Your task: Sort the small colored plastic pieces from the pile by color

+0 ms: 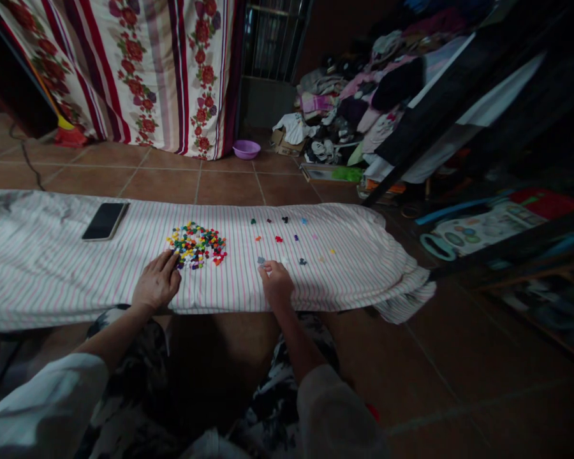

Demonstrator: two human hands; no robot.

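A heap of small multicoloured plastic pieces (198, 244) lies on a striped cloth (239, 287). My left hand (157, 280) rests at the heap's near left edge, fingers stretched out flat and touching pieces there. To the right, my right hand (277, 284) is closed in a pinch, its fingertips right at a few small grey pieces (261, 260). Whatever is between those fingertips is too small to make out. Little groups sorted by colour sit around that hand, among them red pieces (279, 239), dark green pieces (253, 221), blue pieces (304, 220) and dark grey pieces (303, 261).
A phone (105, 221) lies on the cloth left of the heap. On the tiled floor beyond are a purple basin (247, 149), a broom (69, 132) and a large pile of clothes (358, 95). A flowered curtain (162, 76) hangs behind; a dark metal frame (397, 178) stands at right.
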